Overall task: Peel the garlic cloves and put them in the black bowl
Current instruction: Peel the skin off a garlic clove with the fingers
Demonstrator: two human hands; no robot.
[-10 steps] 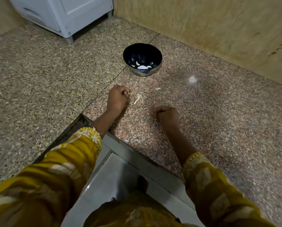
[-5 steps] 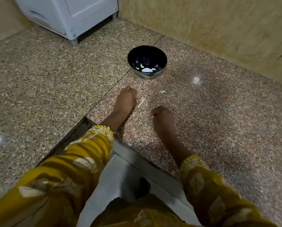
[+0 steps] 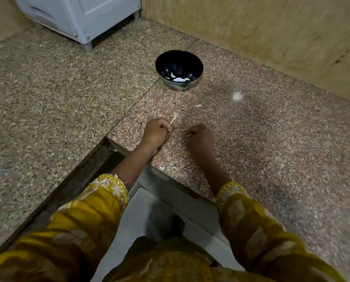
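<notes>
Bowl (image 3: 178, 62), just one, left hand (image 3: 155, 132), right hand (image 3: 200, 137)

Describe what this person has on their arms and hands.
Both arms wear loose mustard-yellow sleeves printed with pale leaf shapes. The left sleeve and right sleeve each end short of the wrist in a cuff trimmed with cream and yellow embroidery. The left hand and right hand are bare, with no gloves.

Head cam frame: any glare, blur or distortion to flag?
Head view: white glare spots on the speckled granite counter and inside the round black bowl; head view, bottom: yellow patterned sleeves blurred; head view, top: wide-angle bows the base of the tan wall.
</notes>
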